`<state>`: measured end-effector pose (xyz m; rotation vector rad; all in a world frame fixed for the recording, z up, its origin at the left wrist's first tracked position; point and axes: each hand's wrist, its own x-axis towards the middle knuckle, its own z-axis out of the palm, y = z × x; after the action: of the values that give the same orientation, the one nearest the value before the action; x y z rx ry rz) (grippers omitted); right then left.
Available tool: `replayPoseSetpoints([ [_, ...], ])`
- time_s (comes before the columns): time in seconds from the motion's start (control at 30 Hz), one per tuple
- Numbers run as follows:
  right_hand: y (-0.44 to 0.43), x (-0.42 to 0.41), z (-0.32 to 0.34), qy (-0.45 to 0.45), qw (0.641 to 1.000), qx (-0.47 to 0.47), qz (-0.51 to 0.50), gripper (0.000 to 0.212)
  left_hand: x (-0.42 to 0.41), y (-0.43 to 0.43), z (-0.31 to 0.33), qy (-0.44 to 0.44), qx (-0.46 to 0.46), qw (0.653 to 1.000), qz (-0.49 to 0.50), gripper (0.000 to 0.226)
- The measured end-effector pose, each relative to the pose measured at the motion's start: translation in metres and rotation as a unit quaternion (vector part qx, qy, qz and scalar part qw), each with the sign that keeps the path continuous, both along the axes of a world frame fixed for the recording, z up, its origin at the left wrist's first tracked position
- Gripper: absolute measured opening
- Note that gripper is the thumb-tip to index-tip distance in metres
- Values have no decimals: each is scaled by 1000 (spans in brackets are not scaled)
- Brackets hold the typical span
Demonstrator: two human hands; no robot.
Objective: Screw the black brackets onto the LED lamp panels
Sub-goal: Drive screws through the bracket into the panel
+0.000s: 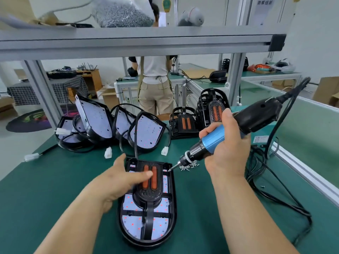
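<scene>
An LED lamp panel (132,223) lies flat on the green mat in front of me, white board with red dots facing up. A black bracket (149,197) with two orange strips sits on top of it. My left hand (121,178) rests on the bracket's left side, thumb pressing on the orange strips. My right hand (224,143) grips a blue and black electric screwdriver (216,137). Its bit touches the bracket's far right corner. A small heap of loose screws (189,166) lies just right of that corner.
Several bare LED panels (145,133) with black cables and white connectors lean together at the back left. Stacked black brackets (211,109) stand at the back right. The screwdriver's cord (260,182) loops over the mat on the right. A person stands beyond the bench.
</scene>
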<state>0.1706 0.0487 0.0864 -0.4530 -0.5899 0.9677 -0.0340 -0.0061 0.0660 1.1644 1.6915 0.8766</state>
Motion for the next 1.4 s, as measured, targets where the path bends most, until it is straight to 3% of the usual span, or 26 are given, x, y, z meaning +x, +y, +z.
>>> replayPoseSetpoints([
  [0.07, 0, -4, 0, -14, 1000, 2, -3, 23, -3, -2, -9, -33, -15, 999, 15, 118],
  [0.1, 0, -5, -1, -19, 1000, 2, -5, 23, -5, -1, -10, -43, -17, 999, 4, 101],
  [0.17, 0, -7, -1, -27, 1000, 1, -7, 22, -3, 1, -9, -54, -13, 998, -35, 46],
  [0.2, 1, -8, -1, -30, 1000, 0, -6, 21, -2, 2, -10, -57, -6, 997, -41, 30],
  [0.27, 2, -9, -1, -37, 999, -3, -5, 18, -1, 3, -11, -60, 7, 998, -35, 20],
  [0.37, 3, -9, -1, -48, 999, -8, -7, 22, 0, 4, -13, -55, 17, 998, -24, 21],
  [0.8, 5, -15, -3, -67, 998, -20, 2, 23, -1, 7, -18, -86, 11, 996, -3, 69],
  [0.93, 10, -24, 7, -107, 994, 0, 37, 21, 0, 8, -18, -85, 18, 996, -1, 70],
  [1.13, 17, -48, 25, -239, 966, 54, 83, 21, -1, 10, -20, -80, 25, 996, -3, 72],
  [1.4, 16, -36, 13, -194, 980, 22, 50, 26, -1, 12, -22, -77, 29, 997, -10, 70],
])
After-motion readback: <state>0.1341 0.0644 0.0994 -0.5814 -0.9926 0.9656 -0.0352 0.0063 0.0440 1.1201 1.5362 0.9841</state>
